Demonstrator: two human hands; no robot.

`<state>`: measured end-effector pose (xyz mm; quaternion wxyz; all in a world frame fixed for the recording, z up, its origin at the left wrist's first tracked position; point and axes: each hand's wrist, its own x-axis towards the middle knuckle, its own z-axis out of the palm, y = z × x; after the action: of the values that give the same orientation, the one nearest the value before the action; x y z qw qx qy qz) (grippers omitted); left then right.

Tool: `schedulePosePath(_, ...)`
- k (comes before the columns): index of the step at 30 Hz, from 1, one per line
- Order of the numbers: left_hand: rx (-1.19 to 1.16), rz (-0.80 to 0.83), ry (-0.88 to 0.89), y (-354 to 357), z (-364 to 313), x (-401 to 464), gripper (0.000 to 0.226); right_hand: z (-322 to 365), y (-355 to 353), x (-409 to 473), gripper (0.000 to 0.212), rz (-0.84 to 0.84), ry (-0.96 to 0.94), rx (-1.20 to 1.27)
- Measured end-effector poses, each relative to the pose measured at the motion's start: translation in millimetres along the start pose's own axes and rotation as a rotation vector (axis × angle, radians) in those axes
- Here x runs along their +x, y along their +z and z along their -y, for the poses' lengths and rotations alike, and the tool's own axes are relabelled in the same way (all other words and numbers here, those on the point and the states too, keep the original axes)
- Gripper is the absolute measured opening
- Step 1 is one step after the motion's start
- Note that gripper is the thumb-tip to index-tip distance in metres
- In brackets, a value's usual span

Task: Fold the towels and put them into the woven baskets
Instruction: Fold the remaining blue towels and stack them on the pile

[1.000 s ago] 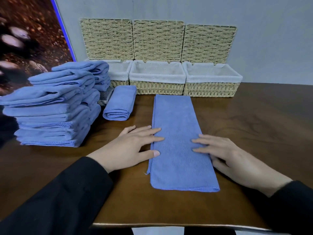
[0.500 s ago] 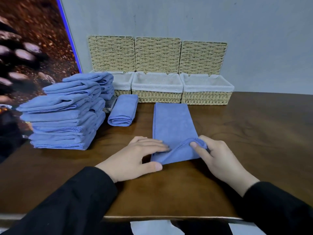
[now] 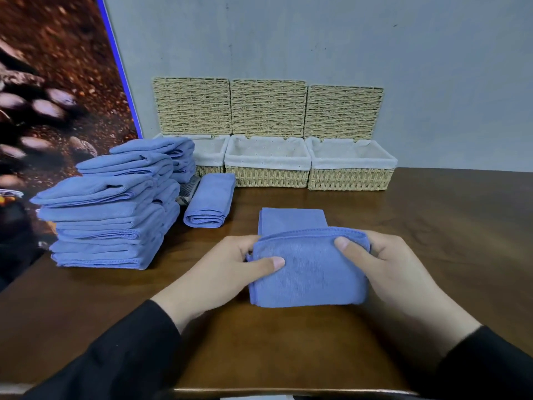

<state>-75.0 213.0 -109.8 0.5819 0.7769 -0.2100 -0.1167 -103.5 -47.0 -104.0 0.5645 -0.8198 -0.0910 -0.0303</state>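
- Blue towel (image 3: 308,272) lies mid-table near the front edge, its near end doubled forward over the strip.
- Left hand (image 3: 230,269) and right hand (image 3: 386,267) each pinch a side of the fold, thumbs on top.
- Best to keep side edges flush and lay the fold flat.
- Baskets (image 3: 268,176) wait along the back edge.
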Motion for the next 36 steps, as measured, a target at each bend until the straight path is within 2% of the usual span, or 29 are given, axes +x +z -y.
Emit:
schedulePosePath(3, -0.087, -0.078, -0.044, -7.4, -5.4, 19.1, 0.018, 8.7, -7.3, 23.7, 0.022, -0.026, 0.003, -0.042)
schedulePosePath(8, -0.064, -0.193, -0.109, -22.8, -4.3, 74.6, 0.012, -5.3, -12.8, 91.7, 0.041, -0.073, 0.075, -0.071)
schedulePosePath(9, -0.028, -0.204, -0.121, -26.1, -2.7, 87.1, 0.009, -12.3, -13.2, 107.2, 0.047, -0.075, 0.095, -0.091)
schedulePosePath(11, 0.189, -0.286, -0.132, -32.7, 8.3, 113.2, 0.02, -30.0, -12.1, 135.9, 0.054, -0.073, 0.148, -0.16)
schedulePosePath(14, 0.481, -0.486, -0.074, -35.8, 31.1, 134.2, 0.01, -59.1, -3.8, 160.1, 0.052, -0.109, 0.205, -0.445)
schedulePosePath(15, 0.533, -0.482, 0.0, -34.2, 39.6, 134.2, 0.016, -68.2, -0.8, 162.7, 0.048, -0.137, 0.2, -0.541)
schedulePosePath(18, 0.678, -0.158, 0.162, -26.6, 50.6, 126.4, 0.036, -77.3, 2.8, 161.7, 0.032, -0.261, 0.115, -0.526)
schedulePosePath(19, 0.724, -0.067, 0.164, -25.4, 51.9, 124.8, 0.042, -75.1, 0.4, 161.0, 0.029, -0.299, 0.06, -0.5)
schedulePosePath(21, 0.783, -0.008, 0.123, -25.7, 54.1, 125.2, 0.05, -64.1, -6.0, 153.1, 0.023, -0.314, -0.104, -0.487)
schedulePosePath(22, 0.809, 0.002, 0.095, -26.1, 54.5, 125.9, 0.053, -56.4, -8.0, 145.5, 0.021, -0.262, -0.191, -0.465)
schedulePosePath(24, 0.872, 0.058, 0.057, -24.6, 54.9, 128.1, 0.059, -44.8, -7.5, 127.3, 0.033, -0.026, -0.281, -0.466)
schedulePosePath(26, 0.916, 0.096, 0.05, -24.0, 59.0, 129.8, 0.063, -46.4, -2.5, 113.3, 0.059, 0.266, -0.235, -0.584)
schedulePosePath(28, 0.95, 0.133, 0.036, -24.0, 60.9, 131.0, 0.064, -55.9, -0.5, 108.9, 0.071, 0.459, -0.118, -0.707)
schedulePosePath(33, 1.001, 0.168, 0.034, -26.8, 62.7, 132.9, 0.063, -64.2, -5.7, 110.0, 0.072, 0.52, -0.057, -0.813)
schedulePosePath(36, 0.956, 0.089, 0.201, -24.6, 58.1, 121.7, 0.052, -68.5, -6.1, 107.0, 0.072, 0.46, -0.114, -0.783)
